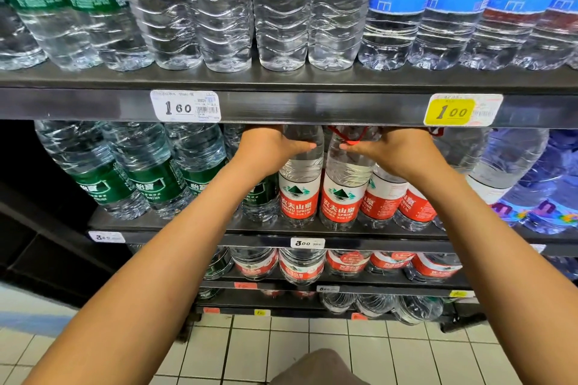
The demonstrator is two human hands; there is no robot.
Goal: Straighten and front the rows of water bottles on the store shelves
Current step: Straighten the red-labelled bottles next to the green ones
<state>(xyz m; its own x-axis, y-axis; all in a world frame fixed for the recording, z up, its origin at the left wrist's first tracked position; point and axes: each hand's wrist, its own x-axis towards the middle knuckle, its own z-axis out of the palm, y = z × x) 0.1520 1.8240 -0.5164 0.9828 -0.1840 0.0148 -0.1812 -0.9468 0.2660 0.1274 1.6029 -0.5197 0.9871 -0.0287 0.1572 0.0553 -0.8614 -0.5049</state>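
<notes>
Two large red-labelled water bottles stand side by side at the front of the second shelf. My left hand grips the shoulder of the left bottle, its thumb lying across the front. My right hand grips the shoulder of the right bottle just below its red carry handle, thumb also across the front. The fingers of both hands reach behind the bottles and are hidden under the upper shelf's edge. More red-labelled bottles lean to the right of them.
Green-labelled bottles fill the shelf to the left, blue-tinted ones the right. The top shelf holds clear bottles and blue PURE-labelled bottles. Lower shelves carry more bottles. White floor tiles lie below.
</notes>
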